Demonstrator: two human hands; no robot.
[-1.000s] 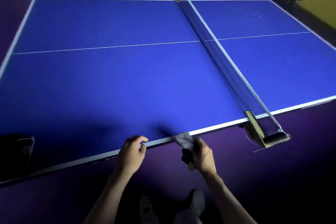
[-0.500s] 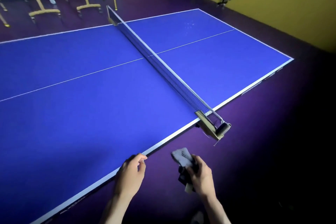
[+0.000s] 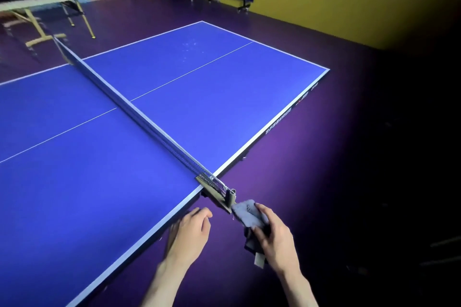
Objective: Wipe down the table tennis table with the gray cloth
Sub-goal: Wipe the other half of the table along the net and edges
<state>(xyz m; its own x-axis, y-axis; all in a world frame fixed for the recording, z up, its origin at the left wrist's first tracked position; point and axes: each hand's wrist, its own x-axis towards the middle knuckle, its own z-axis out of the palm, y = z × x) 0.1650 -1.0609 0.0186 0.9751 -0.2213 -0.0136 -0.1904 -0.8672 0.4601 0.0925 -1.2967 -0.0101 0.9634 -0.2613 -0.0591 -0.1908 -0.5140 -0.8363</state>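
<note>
While the right hand [image 3: 274, 239] is clutching the bunched cloth [image 3: 249, 214] off the table [image 3: 124, 194], at 4 o'clock of the net post [image 3: 230, 197], left hand [image 3: 189, 234] loosely curled and holding nothing, it's risking snagging that post.

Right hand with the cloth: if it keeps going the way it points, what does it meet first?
Most likely the net post clamp. The right hand holds the gray cloth pointing up-left, with the cloth's tip right beside the clamp at the table edge. Depth is unclear.
</note>
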